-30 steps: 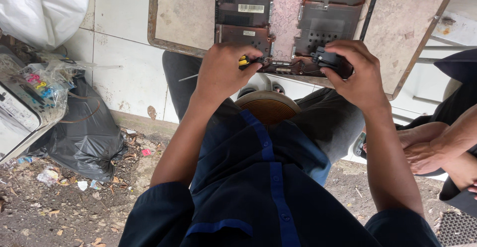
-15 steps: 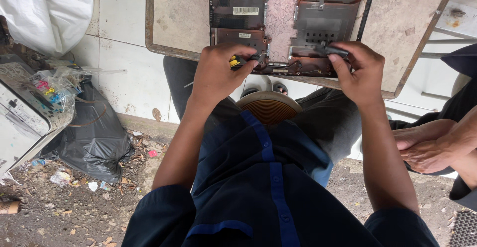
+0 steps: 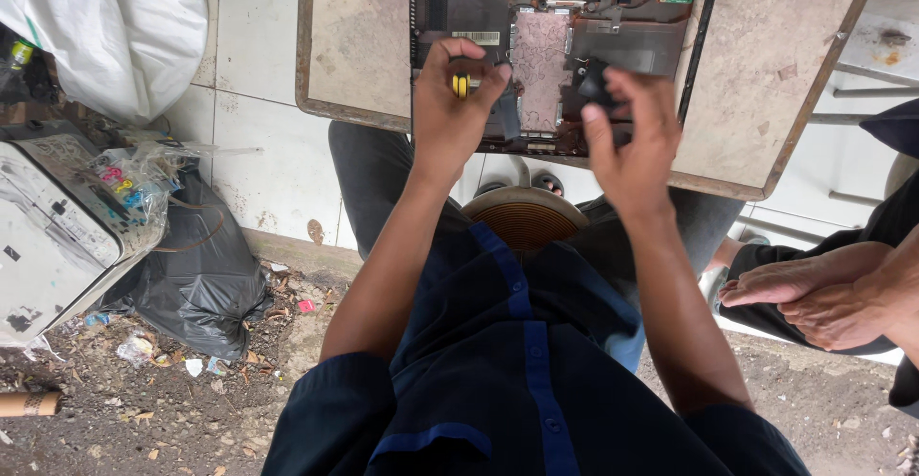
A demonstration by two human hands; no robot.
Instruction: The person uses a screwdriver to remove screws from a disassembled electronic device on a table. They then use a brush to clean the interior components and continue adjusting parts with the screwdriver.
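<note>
Opened laptop point(image 3: 565, 45) on table point(image 3: 364, 45); yellow screwdriver point(image 3: 460, 85) gripped by left hand point(image 3: 450, 117); black part point(image 3: 593, 82) pinched by right hand point(image 3: 627, 141); black bag point(image 3: 196, 275) left

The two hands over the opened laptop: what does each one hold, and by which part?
The left hand grips a yellow-and-black screwdriver by its handle. The right hand pinches a small black part by its lower end, above the opened laptop.

shirt: dark navy, short sleeves | placket: blue stripe, buttons | trousers: possibly grey
</note>
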